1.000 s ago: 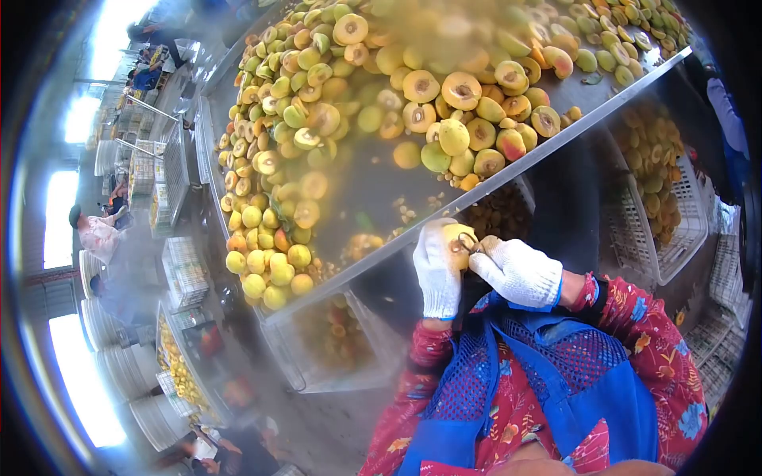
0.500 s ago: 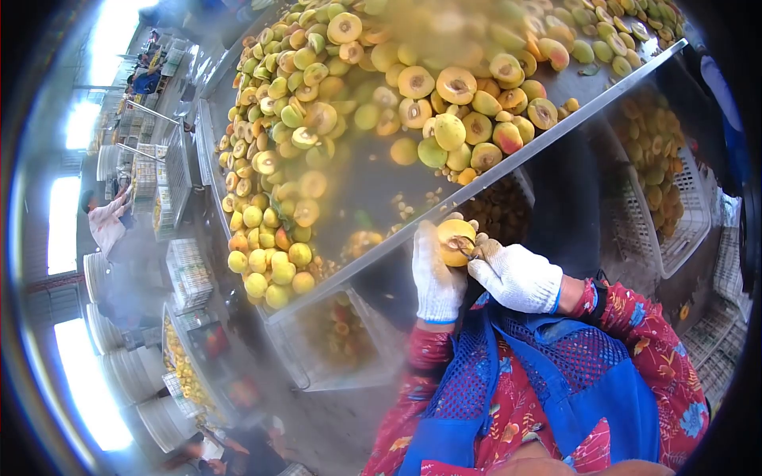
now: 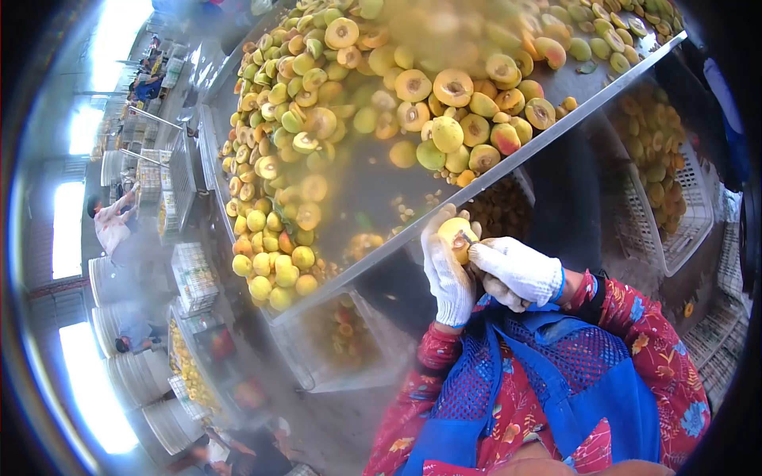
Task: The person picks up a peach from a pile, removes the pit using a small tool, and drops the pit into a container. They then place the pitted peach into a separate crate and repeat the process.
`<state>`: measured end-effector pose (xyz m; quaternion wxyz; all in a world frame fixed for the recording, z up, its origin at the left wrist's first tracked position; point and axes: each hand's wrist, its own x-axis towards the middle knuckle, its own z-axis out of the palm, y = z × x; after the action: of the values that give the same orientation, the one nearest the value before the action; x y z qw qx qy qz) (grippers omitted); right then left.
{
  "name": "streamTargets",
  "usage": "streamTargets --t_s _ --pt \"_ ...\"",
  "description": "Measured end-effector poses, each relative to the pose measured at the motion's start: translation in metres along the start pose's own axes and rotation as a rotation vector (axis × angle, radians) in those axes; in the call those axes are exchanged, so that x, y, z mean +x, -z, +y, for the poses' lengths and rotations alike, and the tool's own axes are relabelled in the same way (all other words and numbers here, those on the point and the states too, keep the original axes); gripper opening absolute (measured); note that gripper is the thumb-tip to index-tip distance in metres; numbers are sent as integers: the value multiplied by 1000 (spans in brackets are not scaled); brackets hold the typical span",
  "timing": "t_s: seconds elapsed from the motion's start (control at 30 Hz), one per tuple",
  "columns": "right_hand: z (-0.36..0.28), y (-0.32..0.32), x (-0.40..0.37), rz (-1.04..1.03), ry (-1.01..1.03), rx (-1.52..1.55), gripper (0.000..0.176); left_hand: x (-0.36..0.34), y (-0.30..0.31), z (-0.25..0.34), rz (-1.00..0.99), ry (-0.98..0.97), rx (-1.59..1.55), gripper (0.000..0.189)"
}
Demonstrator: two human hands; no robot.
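My left hand [image 3: 449, 270], in a white knit glove, is closed around a yellow peach half [image 3: 458, 236], held just past the table's near edge. My right hand [image 3: 520, 271], gloved the same way, pinches a small dark metal tool [image 3: 468, 239] whose tip meets the cut face of the fruit. Most of the tool is hidden by the fingers. Beyond the hands, the metal table [image 3: 373, 186] carries a heap of halved peaches [image 3: 413, 86], many showing brown centres. Whole-looking yellow peaches [image 3: 270, 274] lie at its left corner.
Below the table edge on the right stands a white plastic crate [image 3: 689, 214] with peach pieces in it. Another pale bin [image 3: 361, 349] sits under the left corner. Small pits [image 3: 403, 210] lie near the rim. Stacked crates [image 3: 193, 278] and other people are further left.
The peach half has tilted in my left hand, so less of its cut face shows. My right hand has moved slightly down, its fingers curled lower beneath the fruit.
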<state>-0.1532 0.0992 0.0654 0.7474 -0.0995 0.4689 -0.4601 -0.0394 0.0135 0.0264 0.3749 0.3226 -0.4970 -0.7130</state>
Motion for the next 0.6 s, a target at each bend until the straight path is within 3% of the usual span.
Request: streamTargets --t_s 0.1,0.17,0.23,0.4,0.5,0.53,0.6 --pt "-5 0 0 75 -35 -150 39 5 23 9 -131 76 283 44" --pt "2 -2 3 65 -24 -209 41 10 34 3 -146 248 248 38" --pt "2 -4 4 67 -47 -210 42 7 27 -4 -52 93 515 30" --pt "6 11 0 -83 -148 121 42 -1 5 14 15 79 666 30" --pt "7 22 6 -241 -198 387 37 11 17 13 -97 207 370 32" --pt "8 26 9 -326 -265 542 37 11 14 16 -94 227 324 37" --pt "24 36 18 -609 -311 811 40 8 12 12 -97 65 491 39"
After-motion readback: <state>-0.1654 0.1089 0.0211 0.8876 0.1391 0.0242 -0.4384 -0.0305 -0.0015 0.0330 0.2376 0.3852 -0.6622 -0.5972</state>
